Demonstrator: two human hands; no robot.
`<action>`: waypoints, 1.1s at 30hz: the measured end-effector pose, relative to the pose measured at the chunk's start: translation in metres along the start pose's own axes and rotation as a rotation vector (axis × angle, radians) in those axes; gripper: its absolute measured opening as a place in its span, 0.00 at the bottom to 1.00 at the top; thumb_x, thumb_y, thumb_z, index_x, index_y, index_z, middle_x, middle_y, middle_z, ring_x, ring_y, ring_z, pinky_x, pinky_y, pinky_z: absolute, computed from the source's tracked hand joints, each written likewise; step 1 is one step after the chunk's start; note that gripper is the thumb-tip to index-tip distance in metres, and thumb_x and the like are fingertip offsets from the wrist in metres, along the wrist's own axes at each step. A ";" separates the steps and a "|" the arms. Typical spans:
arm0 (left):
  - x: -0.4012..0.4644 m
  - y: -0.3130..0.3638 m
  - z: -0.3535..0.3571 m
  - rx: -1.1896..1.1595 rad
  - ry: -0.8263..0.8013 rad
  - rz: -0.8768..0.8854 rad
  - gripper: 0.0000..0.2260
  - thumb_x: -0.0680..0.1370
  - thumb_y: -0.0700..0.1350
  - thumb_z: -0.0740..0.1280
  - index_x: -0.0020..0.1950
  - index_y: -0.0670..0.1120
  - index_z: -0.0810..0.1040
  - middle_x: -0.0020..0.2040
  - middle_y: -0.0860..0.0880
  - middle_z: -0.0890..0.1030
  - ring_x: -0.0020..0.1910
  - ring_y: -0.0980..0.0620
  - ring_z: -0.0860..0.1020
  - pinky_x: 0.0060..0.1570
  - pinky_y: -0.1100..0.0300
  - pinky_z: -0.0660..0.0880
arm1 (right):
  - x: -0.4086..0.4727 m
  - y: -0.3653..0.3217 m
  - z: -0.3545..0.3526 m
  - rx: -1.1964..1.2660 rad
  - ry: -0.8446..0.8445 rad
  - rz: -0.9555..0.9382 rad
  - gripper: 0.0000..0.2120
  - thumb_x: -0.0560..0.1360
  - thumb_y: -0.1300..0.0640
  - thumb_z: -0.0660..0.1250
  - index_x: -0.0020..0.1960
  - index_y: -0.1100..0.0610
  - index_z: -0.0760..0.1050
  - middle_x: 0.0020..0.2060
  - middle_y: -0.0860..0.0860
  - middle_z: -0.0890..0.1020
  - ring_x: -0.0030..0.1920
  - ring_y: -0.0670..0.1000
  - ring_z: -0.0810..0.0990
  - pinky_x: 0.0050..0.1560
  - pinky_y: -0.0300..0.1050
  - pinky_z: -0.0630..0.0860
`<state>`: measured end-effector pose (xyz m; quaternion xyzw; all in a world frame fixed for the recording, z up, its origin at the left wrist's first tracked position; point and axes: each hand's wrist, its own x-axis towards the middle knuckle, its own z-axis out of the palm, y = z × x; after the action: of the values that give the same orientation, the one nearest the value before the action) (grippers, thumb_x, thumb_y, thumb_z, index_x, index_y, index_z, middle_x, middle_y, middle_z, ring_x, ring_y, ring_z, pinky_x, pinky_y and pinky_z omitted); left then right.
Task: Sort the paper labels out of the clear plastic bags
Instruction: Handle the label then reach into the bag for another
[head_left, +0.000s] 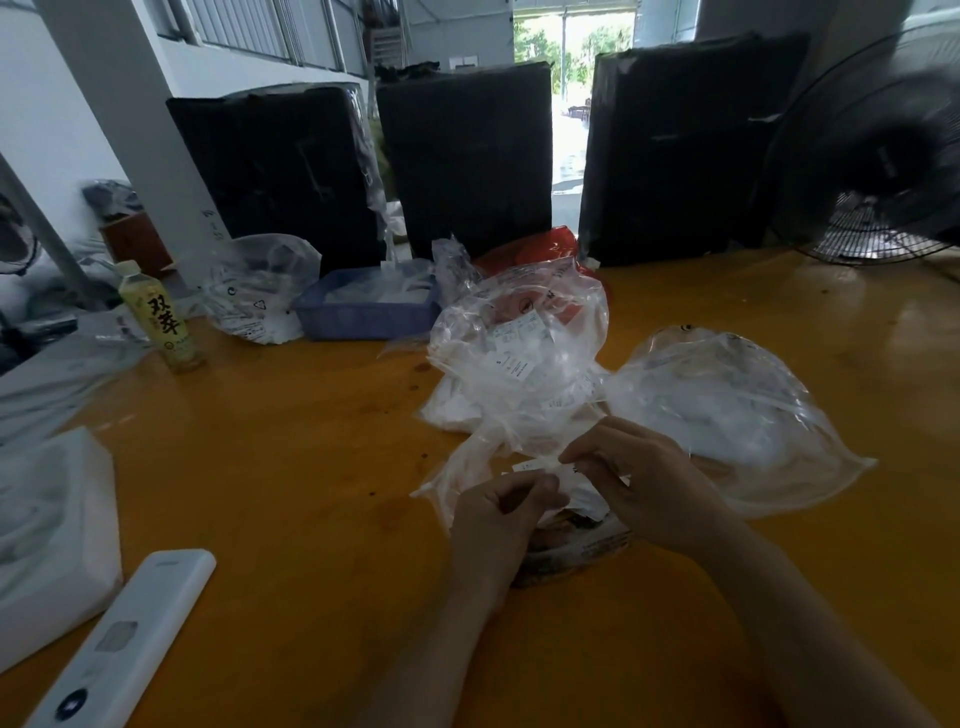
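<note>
Paper label (535, 464) pinched between both hands (571, 499); print unreadable.

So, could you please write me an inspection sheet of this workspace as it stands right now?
Surface: glossy orange table, a few dark specks.
Job's things: small white paper label pinched between both hands above a crumpled clear plastic bag; more clear plastic bags with labels piled behind and one to the right.
Clutter: blue plastic basket, yellow-green drink bottle, white remote control, white foam packing, red plastic bag.
Grippers: left hand and right hand both pinch the label.
Cables: nothing seen.
Surroundings: three black-wrapped bundles, black standing fan, open doorway behind.
</note>
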<state>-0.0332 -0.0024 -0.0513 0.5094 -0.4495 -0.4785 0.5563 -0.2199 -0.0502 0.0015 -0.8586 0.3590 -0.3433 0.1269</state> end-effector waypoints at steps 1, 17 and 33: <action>0.000 0.000 0.000 -0.004 0.002 -0.008 0.09 0.80 0.52 0.74 0.58 0.52 0.86 0.50 0.51 0.89 0.53 0.51 0.87 0.47 0.52 0.86 | 0.000 0.000 -0.001 0.019 -0.001 0.010 0.09 0.80 0.64 0.68 0.55 0.53 0.83 0.49 0.43 0.81 0.47 0.43 0.81 0.47 0.41 0.80; 0.004 -0.003 -0.001 -0.034 0.000 0.025 0.07 0.79 0.46 0.76 0.57 0.50 0.85 0.49 0.48 0.89 0.49 0.47 0.89 0.47 0.56 0.85 | 0.002 -0.003 0.004 0.069 -0.054 0.128 0.12 0.81 0.57 0.68 0.64 0.50 0.81 0.52 0.47 0.85 0.49 0.46 0.83 0.48 0.35 0.79; 0.004 -0.001 -0.001 -0.102 0.002 -0.004 0.11 0.83 0.49 0.70 0.59 0.44 0.84 0.51 0.47 0.89 0.51 0.47 0.88 0.47 0.61 0.84 | 0.002 0.001 0.008 -0.011 0.210 0.121 0.05 0.77 0.62 0.73 0.50 0.55 0.81 0.44 0.42 0.79 0.43 0.44 0.80 0.46 0.24 0.73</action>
<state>-0.0320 -0.0066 -0.0520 0.4819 -0.4229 -0.5012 0.5811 -0.2144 -0.0525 -0.0038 -0.7954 0.4232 -0.4211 0.1045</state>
